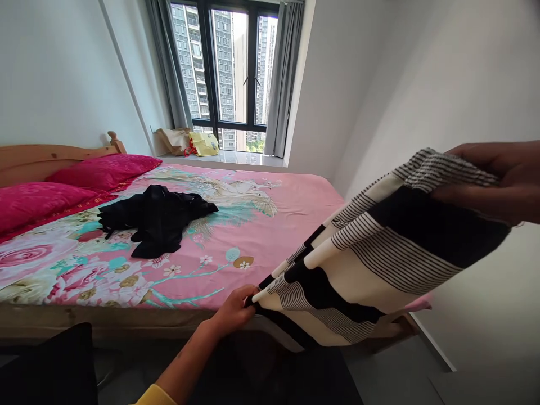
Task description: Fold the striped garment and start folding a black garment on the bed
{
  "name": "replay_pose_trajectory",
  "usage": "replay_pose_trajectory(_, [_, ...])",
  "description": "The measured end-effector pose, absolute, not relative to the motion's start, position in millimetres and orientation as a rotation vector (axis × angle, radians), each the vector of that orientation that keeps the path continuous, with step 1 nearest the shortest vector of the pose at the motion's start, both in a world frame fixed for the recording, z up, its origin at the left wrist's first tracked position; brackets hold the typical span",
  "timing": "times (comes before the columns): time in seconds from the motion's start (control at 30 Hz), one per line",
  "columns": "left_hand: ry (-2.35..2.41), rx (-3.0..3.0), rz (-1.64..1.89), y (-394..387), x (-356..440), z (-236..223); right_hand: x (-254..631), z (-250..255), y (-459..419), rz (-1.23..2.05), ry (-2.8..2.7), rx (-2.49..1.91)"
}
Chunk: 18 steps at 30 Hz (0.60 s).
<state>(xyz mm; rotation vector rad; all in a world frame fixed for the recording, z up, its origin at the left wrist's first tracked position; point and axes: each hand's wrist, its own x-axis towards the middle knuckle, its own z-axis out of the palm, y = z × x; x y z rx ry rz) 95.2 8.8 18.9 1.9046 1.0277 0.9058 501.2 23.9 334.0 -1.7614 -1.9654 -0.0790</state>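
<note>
Closest to the camera, a soft black-and-cream striped fabric piece (pixel 341 270) hangs slantwise in mid-air, by the near edge of the pink floral-printed bed sheet (pixel 291 225). It is lifted and drawn out between two hands; it seems neither folded nor laid down yet. The right hand (pixel 502 174), raised at the right, has its fingers pinched on the bunched upper end; the left hand (pixel 236 306), lower, its forearm reaching up from a yellow sleeve (pixel 156 395), grasps the opposite end. Beyond, a crumpled black cloth garment (pixel 160 216) lies unfolded.
</note>
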Motion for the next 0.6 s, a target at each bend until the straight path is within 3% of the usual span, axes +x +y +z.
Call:
replay_pose_trajectory(0.17, [1.317,1.96,0.843,38.8,51.4,26.2,509.7,277.9,57.7,0.162,-2.226,-1.596])
replay_pose_trajectory(0.43, [1.879,2.626,0.856,109.9,-6.0,113.7,525.3,125.2,161.1,0.13,-1.964,-1.35])
replay_pose_trajectory(0.5, [1.944,2.678,0.769,104.8,-7.7,100.9,520.1,82.7,166.5,0.081,-1.89,-1.302])
replay_pose_trajectory(0.6, [1.92,2.623,0.515,76.6,-9.6,42.7,512.7,15.9,145.6,0.125,-1.944,-1.275])
